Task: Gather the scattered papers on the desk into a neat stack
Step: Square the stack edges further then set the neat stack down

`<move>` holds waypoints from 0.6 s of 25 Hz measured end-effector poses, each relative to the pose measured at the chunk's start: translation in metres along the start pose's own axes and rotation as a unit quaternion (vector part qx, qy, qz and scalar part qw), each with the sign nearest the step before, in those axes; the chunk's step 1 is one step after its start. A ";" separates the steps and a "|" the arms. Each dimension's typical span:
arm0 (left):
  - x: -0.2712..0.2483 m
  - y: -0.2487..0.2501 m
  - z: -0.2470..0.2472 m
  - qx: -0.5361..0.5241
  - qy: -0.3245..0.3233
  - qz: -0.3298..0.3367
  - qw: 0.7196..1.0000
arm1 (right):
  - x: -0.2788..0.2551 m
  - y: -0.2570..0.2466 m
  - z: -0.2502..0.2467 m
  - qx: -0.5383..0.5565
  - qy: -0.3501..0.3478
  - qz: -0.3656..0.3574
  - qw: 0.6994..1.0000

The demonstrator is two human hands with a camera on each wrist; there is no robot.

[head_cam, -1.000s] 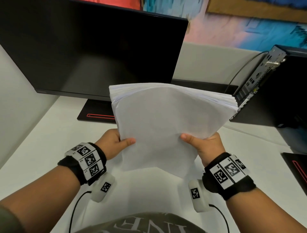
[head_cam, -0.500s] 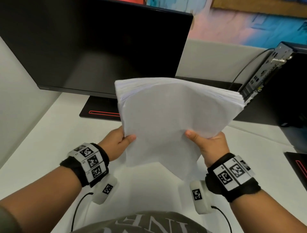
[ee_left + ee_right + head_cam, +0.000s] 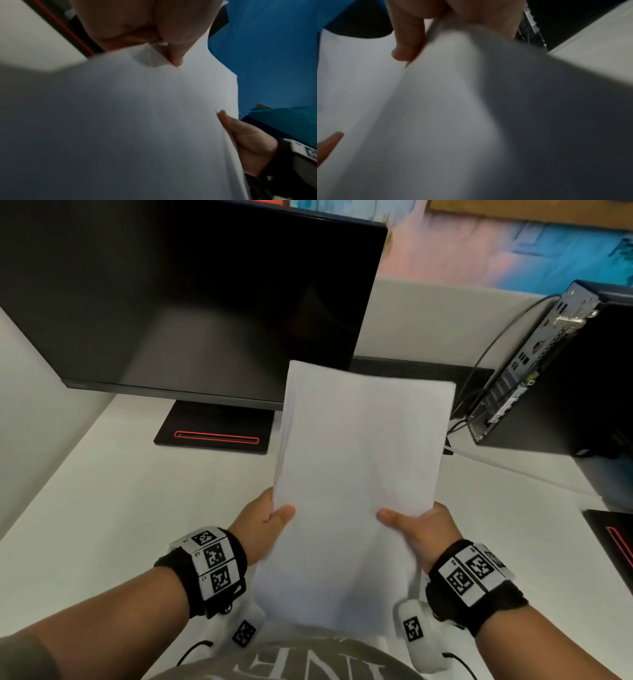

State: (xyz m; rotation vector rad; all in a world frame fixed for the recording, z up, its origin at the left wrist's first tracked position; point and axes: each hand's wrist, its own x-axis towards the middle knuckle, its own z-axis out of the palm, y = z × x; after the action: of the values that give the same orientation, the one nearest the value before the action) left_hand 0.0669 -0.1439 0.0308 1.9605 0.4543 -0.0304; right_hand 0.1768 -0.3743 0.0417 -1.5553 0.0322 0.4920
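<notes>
A stack of white papers [image 3: 356, 474] is held above the white desk [image 3: 113, 501], its long side running away from me. My left hand [image 3: 265, 517] grips the stack's left edge near the bottom, thumb on top. On the opposite edge my right hand [image 3: 416, 523] holds it the same way. In the left wrist view the papers [image 3: 137, 121] fill the frame, with the left thumb [image 3: 175, 59] pressed on them and my right hand [image 3: 248, 142] at the far edge. The right wrist view shows blurred sheets [image 3: 471, 121] under the right thumb [image 3: 407, 44].
A black monitor [image 3: 191, 302] on a stand with a red stripe [image 3: 215, 436] is behind and left of the papers. A small computer case [image 3: 548, 364] with cables stands at the back right. Another black base [image 3: 616, 539] lies at the right edge.
The stack has turned from lying wide across to long side pointing away from me, and it has come lower and closer. Both hands kept their hold.
</notes>
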 end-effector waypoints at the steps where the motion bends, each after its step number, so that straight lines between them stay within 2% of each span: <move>1: 0.000 -0.007 0.005 -0.008 -0.028 -0.019 0.999 | -0.001 0.008 -0.003 -0.003 -0.009 0.018 1.000; 4: 0.000 -0.024 0.017 -0.027 -0.108 -0.071 0.991 | 0.008 0.036 -0.009 -0.034 -0.016 0.084 0.996; 7: 0.004 -0.038 0.025 -0.057 -0.135 -0.122 0.982 | 0.026 0.051 -0.008 -0.092 0.001 0.116 0.989; 12: 0.015 -0.039 0.022 -0.047 -0.108 -0.185 0.976 | 0.063 0.063 -0.010 -0.287 -0.024 0.132 0.948; 15: 0.027 -0.037 0.015 0.012 -0.068 -0.224 0.972 | 0.076 0.064 -0.011 -0.315 -0.019 0.139 0.938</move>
State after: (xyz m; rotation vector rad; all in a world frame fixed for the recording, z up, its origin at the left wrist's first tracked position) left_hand 0.0821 -0.1355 -0.0142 1.8294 0.7980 -0.4572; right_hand 0.2283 -0.3668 -0.0438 -2.1856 0.0709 0.8102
